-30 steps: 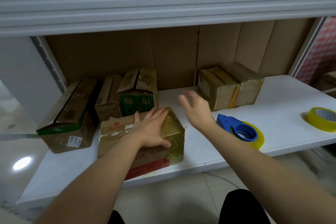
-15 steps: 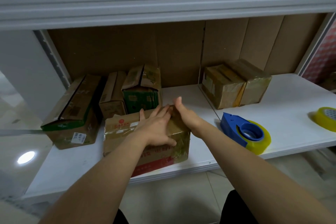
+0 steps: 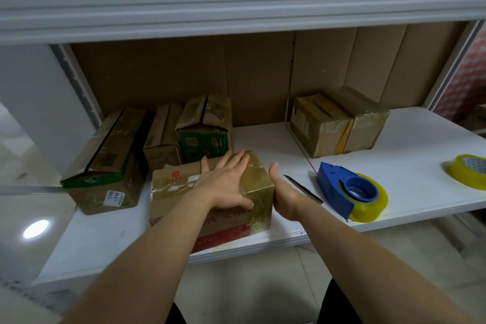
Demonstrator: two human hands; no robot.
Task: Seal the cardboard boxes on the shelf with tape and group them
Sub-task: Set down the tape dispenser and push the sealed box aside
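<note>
In the head view, the taped box (image 3: pixel 210 192) sits at centre frame on the white shelf (image 3: pixel 410 166), its lower front corner overhanging the shelf's front edge. The left hand (image 3: pixel 226 184) lies flat on the box's top, fingers straight and spread, thumb hooked down over the near top edge. The right hand (image 3: pixel 285 192) is pressed against the box's right side with its palm turned toward it and thumb up; its fingers are hidden behind the box, so how far they curl cannot be told.

Just above and left of this box, three boxes (image 3: pixel 163 139) stand in a row against the cardboard back panel, the nearest almost touching its rear edge. At upper right, two wrapped boxes (image 3: pixel 339 121) sit touching each other. Between the two groups runs a bare strip of shelf.

Right of the right hand lies a thin dark blade (image 3: pixel 302 189), then a blue tape dispenser (image 3: pixel 349 189) near the front edge. A yellow tape roll (image 3: pixel 468 171) lies at the far right edge of frame.
</note>
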